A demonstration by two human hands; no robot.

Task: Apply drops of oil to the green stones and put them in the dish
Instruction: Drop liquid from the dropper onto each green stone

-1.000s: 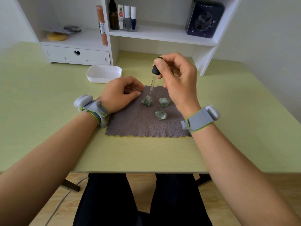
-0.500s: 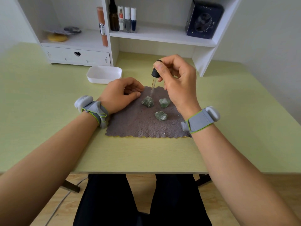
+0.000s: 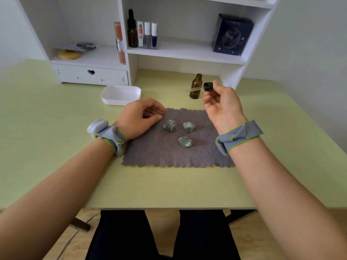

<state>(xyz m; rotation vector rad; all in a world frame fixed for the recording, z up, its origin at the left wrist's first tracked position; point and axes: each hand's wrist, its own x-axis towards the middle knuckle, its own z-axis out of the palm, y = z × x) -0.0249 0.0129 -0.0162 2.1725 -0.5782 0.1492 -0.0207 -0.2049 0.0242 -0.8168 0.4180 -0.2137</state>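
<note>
**Dropper held beside the open bottle, three stones on the cloth**

I see a pale green bench (image 3: 56, 147) with a plain white wall behind it and wood-look flooring below its front edge. At the back stands a white shelf unit (image 3: 131, 59) with a small drawer (image 3: 90, 75) bearing a heart cut-out. On its shelves I make out a dark dropper bottle (image 3: 132, 30), three small polish bottles (image 3: 147, 35), an orange tube (image 3: 119, 42), a yellow round item (image 3: 69, 54) and a dark blue box (image 3: 231, 34).

A grey cloth (image 3: 169, 152) lies flat on the bench in front of me. The three green stones (image 3: 170, 125) rest on it, apart from one another, two at the back and one nearer. The white dish (image 3: 121, 95) sits on the bench beyond the cloth's left corner, near the drawer.

My right hand (image 3: 221, 107) is raised over the cloth's far right corner, fingers pinching the black cap of the dropper (image 3: 208, 86), whose glass tube points left across the open amber bottle (image 3: 195, 86) standing on the bench. My left hand (image 3: 139, 117) rests on the cloth's left edge, fingers loosely curled and holding nothing. Both wrists wear grey bands (image 3: 238, 136) edged in green.
</note>
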